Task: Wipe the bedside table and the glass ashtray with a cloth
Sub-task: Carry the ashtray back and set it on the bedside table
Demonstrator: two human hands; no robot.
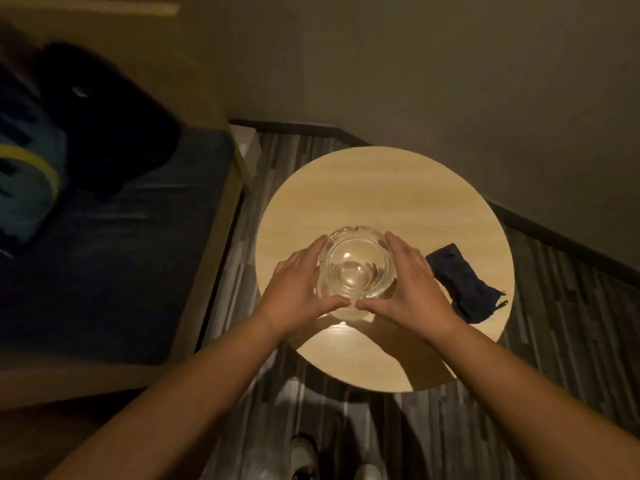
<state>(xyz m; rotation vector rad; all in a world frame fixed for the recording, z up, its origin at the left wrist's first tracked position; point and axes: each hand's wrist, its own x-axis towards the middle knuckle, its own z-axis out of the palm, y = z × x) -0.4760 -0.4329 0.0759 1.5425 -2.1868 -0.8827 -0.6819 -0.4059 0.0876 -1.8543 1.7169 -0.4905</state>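
Note:
A round, clear glass ashtray (355,268) sits near the middle of the round, light wooden bedside table (381,188). My left hand (298,292) cups its left side and my right hand (412,289) cups its right side, with both thumbs meeting along the near rim. Whether the ashtray rests on the table or is lifted off it, I cannot tell. A crumpled dark blue cloth (464,284) lies on the table to the right of my right hand, close to the table's right edge, touching neither hand.
A bed with a dark blue cover (114,265) and a wooden frame (214,244) runs along the left. On it lie a dark bag (110,129) and a teal and yellow item (24,174). Grey walls close the corner behind the table. My shoes (304,455) stand on striped flooring.

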